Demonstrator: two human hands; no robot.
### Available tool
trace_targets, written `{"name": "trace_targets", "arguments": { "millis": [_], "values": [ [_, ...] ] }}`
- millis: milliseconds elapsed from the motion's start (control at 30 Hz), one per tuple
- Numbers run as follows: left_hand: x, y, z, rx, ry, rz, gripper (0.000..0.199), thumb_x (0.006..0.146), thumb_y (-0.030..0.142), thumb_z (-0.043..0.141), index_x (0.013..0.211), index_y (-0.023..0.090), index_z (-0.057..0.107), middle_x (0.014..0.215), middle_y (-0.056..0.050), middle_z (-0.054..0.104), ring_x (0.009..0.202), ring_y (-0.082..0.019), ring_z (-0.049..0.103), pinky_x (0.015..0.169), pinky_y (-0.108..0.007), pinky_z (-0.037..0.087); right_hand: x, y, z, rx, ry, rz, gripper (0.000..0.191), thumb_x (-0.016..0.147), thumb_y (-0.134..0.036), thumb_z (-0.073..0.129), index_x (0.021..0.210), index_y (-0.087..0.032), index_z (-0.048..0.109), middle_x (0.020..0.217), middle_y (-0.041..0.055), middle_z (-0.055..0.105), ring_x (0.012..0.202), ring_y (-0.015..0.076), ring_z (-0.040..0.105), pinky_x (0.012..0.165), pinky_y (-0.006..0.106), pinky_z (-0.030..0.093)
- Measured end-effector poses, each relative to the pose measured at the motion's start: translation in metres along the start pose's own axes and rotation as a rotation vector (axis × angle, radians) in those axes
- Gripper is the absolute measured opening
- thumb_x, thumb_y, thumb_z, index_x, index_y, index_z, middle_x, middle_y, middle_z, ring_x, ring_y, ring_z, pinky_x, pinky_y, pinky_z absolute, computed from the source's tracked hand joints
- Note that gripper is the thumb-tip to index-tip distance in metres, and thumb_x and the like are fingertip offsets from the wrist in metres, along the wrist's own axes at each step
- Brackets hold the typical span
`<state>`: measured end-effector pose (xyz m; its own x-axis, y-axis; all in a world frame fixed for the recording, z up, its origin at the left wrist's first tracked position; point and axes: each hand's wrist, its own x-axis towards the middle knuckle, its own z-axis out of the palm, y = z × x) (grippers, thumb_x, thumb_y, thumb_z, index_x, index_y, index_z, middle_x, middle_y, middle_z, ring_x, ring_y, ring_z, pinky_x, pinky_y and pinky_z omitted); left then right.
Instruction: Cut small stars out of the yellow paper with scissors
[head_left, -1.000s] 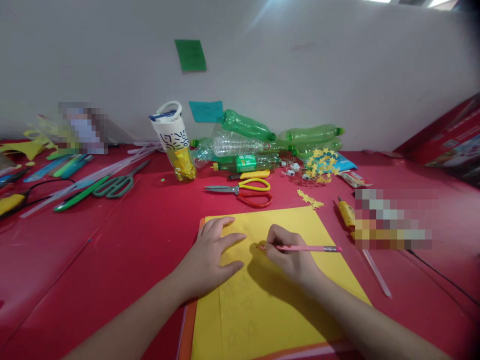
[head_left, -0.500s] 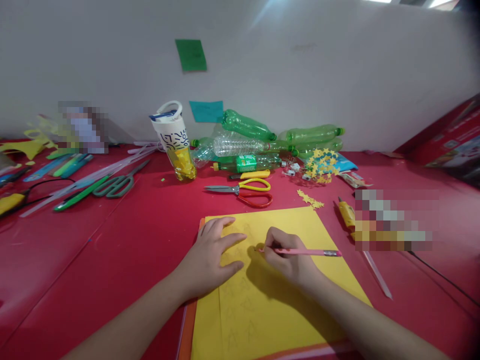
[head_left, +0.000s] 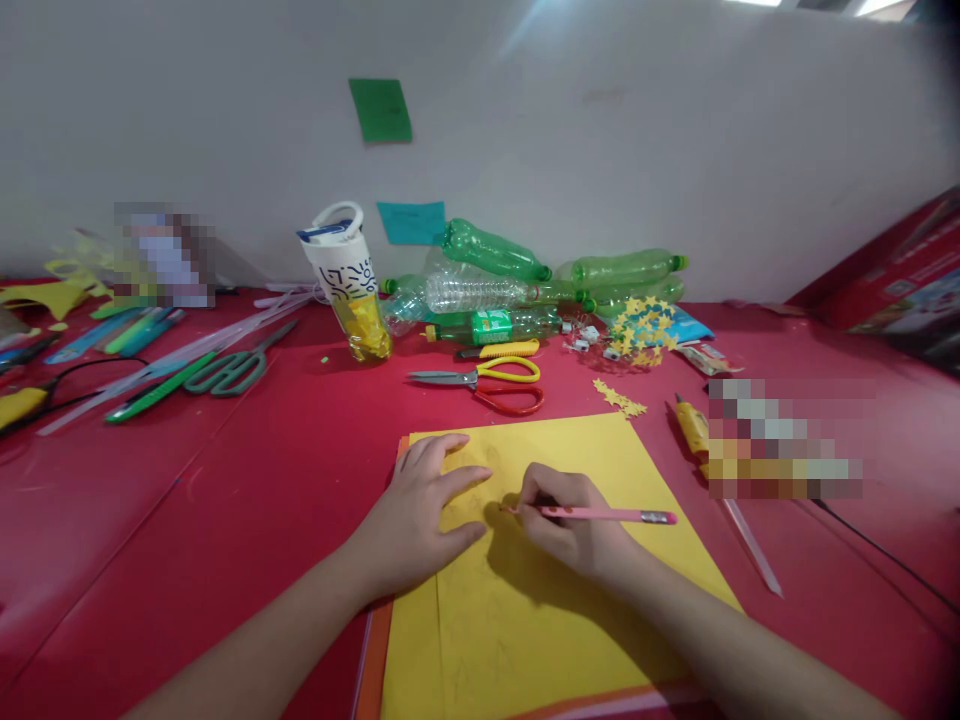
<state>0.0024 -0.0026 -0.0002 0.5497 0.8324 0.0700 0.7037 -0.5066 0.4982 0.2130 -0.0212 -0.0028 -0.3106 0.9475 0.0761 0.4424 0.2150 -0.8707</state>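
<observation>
A pink pencil (head_left: pixel 600 514) is pinched in my right hand (head_left: pixel 574 520), its tip at the surface of a yellow sheet of paper (head_left: pixel 585 640) and its eraser end pointing right. My left hand (head_left: pixel 424 515) lies on the upper left of the sheet with its fingers spread. Faint pencil-drawn star shapes run down the left part of the paper; some are covered by my left hand. Under the yellow sheet, edges of orange and pink paper show at the left and bottom.
Scissors with yellow and red handles (head_left: pixel 480 380) lie beyond the paper, a yellow cutter (head_left: pixel 510 349) behind them. Plastic bottles (head_left: pixel 495 250), a white cup (head_left: pixel 349 285) and yellow cut-out stars (head_left: pixel 643 330) stand or lie by the wall. A yellow glue gun (head_left: pixel 694 430) rests at right, green-handled scissors (head_left: pixel 232 372) at left.
My right hand with the pencil has shifted slightly left and down across the paper. My left hand stays in place, its fingers still spread.
</observation>
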Motion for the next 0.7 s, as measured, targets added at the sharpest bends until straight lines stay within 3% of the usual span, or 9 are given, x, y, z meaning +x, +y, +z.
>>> {"name": "trace_targets", "arguments": {
  "millis": [700],
  "values": [
    [0.0004, -0.0016, 0.0009, 0.005, 0.001, 0.004, 0.046, 0.077, 0.042, 0.061, 0.121, 0.031, 0.056, 0.138, -0.008, 0.035, 0.127, -0.031, 0.031, 0.103, -0.051, 0.03, 0.0009, 0.002, -0.0005, 0.064, -0.024, 0.056, 0.014, 0.072, -0.009, 0.049, 0.063, -0.019, 0.044, 0.053, -0.0062, 0.046, 0.049, 0.0083, 0.037, 0.045, 0.02, 0.026]
  ]
}}
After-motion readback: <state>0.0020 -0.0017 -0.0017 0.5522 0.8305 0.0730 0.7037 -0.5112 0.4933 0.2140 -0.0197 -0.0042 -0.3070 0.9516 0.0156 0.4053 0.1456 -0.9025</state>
